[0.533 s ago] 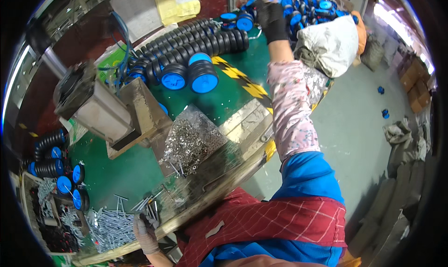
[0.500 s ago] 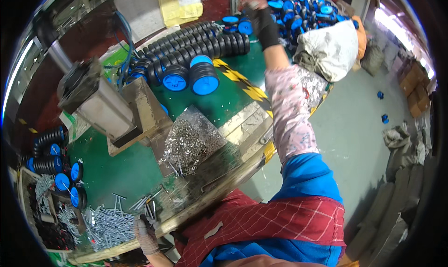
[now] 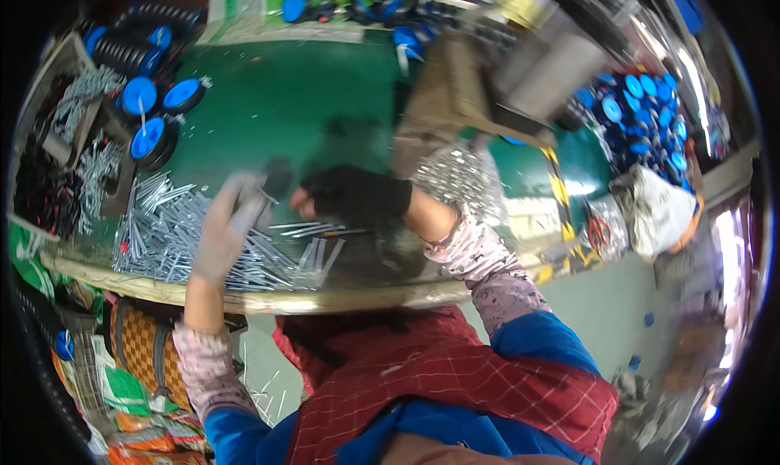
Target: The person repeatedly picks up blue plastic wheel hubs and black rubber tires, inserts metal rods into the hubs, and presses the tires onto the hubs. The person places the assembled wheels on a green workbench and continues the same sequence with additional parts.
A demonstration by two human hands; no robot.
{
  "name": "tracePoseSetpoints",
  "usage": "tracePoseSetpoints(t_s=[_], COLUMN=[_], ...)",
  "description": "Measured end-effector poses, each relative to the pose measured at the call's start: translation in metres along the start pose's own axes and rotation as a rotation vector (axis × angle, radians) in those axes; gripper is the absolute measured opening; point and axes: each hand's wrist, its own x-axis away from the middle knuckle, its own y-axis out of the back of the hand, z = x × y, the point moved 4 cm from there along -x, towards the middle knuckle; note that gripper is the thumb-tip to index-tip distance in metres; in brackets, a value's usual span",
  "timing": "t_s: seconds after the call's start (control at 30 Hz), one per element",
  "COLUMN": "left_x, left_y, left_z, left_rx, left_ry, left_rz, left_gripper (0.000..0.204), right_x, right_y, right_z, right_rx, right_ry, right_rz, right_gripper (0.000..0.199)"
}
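My left hand [image 3: 226, 225], in a pale glove, is over a pile of long silver bolts [image 3: 183, 233] near the table's front edge. It is smeared by motion, so I cannot tell what its fingers hold. Close by on its right is my right hand [image 3: 353, 195] in a black fingerless glove, blurred, with fingertips pointing left toward the left hand. Its grip is hidden. A few loose bolts [image 3: 305, 229] lie on the table below the right hand. Past the right wrist, small metal nuts [image 3: 459, 176] are heaped on a clear plastic sheet.
Blue-and-black wheels [image 3: 150, 140] stand at the left beside a bin [image 3: 122, 180] of metal parts. A grey machine [image 3: 540, 58] on a wooden-looking block [image 3: 447, 83] rises at the back right. More wheels [image 3: 642, 111] are piled far right behind a white sack [image 3: 656, 209].
The view has swung left. My right hand has come back from the wheels at the far end to beside my left hand, which has moved up over the bolts.
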Motion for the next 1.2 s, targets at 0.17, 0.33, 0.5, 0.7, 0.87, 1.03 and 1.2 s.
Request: tracePoseSetpoints(t_s=[0.17, 0.33, 0.5, 0.7, 0.87, 1.03, 1.2], left_x=[-0.143, -0.301, -0.405, -0.547, -0.697, -0.761, -0.74], left_y=[0.063, 0.09, 0.119, 0.149, 0.188, 0.136, 0.125], left_z=[0.017, 0.099, 0.184, 0.214, 0.292, 0.265, 0.253], left_rx=[0.055, -0.37, -0.325, -0.394, -0.688, -0.149, -0.001], left_ry=[-0.023, -0.042, 0.07, -0.017, -0.26, -0.062, 0.003], left_rz=[-0.018, -0.043, -0.145, -0.215, -0.215, -0.099, -0.053], left_gripper=[0.032, 0.046, 0.06, 0.065, 0.052, 0.05, 0.048], right_x=[-0.18, -0.249, -0.232, -0.166, -0.191, -0.215, -0.265], right_y=[0.093, 0.268, 0.388, 0.544, 0.652, 0.637, 0.589], right_z=[-0.086, -0.204, -0.214, -0.264, -0.359, -0.383, -0.361], right_rx=[0.141, 0.402, 0.63, 0.985, 1.155, 1.007, 0.747], right_ry=[0.206, -0.498, -0.342, -0.6, -1.1, -1.086, -0.867], right_rz=[-0.676, -1.167, -1.217, -1.305, -0.324, 0.005, 0.087], right_gripper=[0.016, 0.024, 0.036, 0.056, 0.056, 0.06, 0.064])
